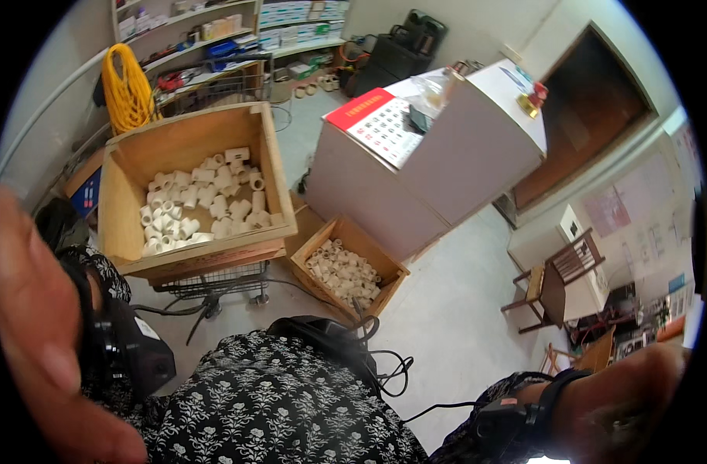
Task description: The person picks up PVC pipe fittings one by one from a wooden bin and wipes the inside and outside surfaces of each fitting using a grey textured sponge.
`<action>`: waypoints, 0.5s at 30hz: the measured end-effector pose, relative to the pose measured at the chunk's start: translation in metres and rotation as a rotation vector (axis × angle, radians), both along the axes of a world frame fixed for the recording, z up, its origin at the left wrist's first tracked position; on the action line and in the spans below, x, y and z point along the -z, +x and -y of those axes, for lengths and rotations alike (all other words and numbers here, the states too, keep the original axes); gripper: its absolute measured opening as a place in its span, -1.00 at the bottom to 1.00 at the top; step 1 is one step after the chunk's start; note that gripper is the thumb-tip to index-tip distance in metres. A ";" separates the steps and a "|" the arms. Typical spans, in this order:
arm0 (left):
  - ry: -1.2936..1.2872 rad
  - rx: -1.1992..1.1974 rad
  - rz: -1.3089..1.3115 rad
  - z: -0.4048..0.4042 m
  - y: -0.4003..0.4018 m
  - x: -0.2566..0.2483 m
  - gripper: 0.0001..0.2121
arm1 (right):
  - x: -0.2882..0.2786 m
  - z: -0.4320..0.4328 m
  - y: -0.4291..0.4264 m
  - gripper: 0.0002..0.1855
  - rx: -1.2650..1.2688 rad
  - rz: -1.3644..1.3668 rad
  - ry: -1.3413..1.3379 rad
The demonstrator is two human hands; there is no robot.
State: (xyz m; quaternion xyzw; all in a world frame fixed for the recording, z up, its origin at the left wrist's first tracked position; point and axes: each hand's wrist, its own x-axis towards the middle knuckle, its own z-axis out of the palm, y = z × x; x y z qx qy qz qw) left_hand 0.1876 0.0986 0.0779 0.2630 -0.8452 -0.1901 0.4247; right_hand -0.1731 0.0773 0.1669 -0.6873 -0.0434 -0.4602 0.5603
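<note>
Close to the lens at the left edge is my left hand, its thumb and fingers apart with nothing seen between them. My right hand is at the lower right edge, blurred and partly cut off, so its fingers do not show clearly. Both wrists bear strapped black devices. Before me a large wooden box holds many white plastic pipe fittings, several of them tees. A smaller wooden box stands lower, to its right, filled with small white fittings. Neither hand touches the boxes.
A wire cart is under the large box. Black cables hang by my patterned garment. Beyond stand a cabinet with a calendar, stocked shelves and a coiled yellow hose or rope. A wooden chair stands at right.
</note>
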 end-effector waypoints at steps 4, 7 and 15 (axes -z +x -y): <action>-0.005 -0.097 -0.145 0.000 0.022 -0.006 -0.74 | 0.012 0.009 0.008 -0.50 0.073 0.028 0.046; 0.031 -0.227 -0.221 0.026 0.047 -0.013 -0.75 | 0.054 0.020 0.003 -0.50 0.408 0.163 -0.116; 0.137 -0.437 0.299 0.159 0.145 0.066 -0.73 | 0.139 0.031 0.036 -0.46 0.827 0.250 0.308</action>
